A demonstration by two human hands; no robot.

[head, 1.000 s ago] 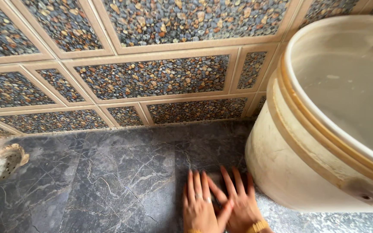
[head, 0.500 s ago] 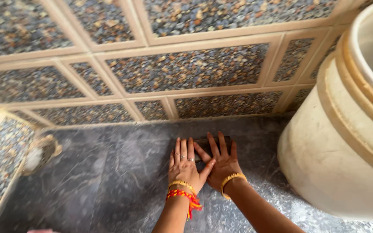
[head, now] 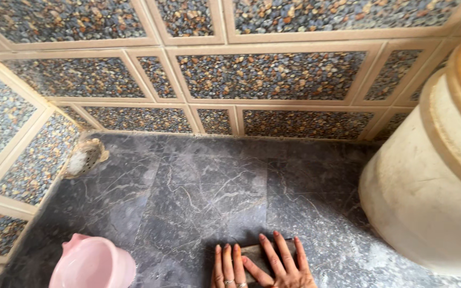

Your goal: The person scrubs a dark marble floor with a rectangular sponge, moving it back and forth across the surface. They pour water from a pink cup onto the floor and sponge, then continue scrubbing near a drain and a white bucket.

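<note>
Both hands, left hand [head: 229, 266] and right hand [head: 283, 264], are lying flat with fingers [head: 269, 249] spread wide, pressing a dark scrubbing pad [head: 254, 255] under them on the floor [head: 198, 186], near its bottom edge

- large cream plastic drum [head: 428, 181], right side, standing on the floor
- pink plastic mug [head: 93, 264], bottom left
- grey marble floor [head: 198, 186]
- pebble-pattern wall tiles [head: 270, 74], beige borders
- drain cover [head: 85, 156] in the left corner
</note>
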